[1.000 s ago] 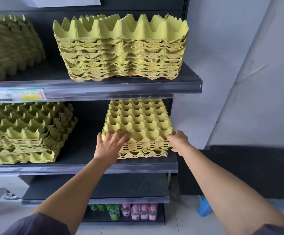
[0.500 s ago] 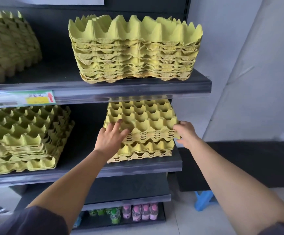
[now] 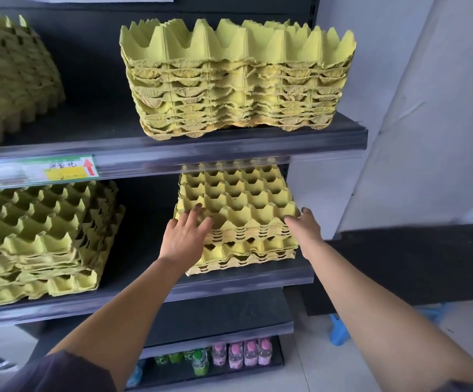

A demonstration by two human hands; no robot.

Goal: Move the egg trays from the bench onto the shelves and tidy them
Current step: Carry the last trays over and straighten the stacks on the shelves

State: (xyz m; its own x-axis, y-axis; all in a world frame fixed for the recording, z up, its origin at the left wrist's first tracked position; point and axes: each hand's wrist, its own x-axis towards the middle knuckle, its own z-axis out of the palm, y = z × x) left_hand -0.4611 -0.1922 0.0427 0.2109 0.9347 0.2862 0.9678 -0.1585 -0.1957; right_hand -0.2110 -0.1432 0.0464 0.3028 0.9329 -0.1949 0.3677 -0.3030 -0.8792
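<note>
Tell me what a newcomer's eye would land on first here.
The tall stack of yellow egg trays on the upper shelf, right side, dominates. Just below, on the middle shelf, the left hand lies spread on a shorter stack's front left corner and the right hand touches its right corner. Pink and green bottles line the bottom shelf.

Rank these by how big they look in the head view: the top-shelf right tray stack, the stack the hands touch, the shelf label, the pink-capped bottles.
1. top-shelf tray stack
2. middle-shelf tray stack
3. shelf label and pink-capped bottles: these look about alike, so they are left unranked.
</note>
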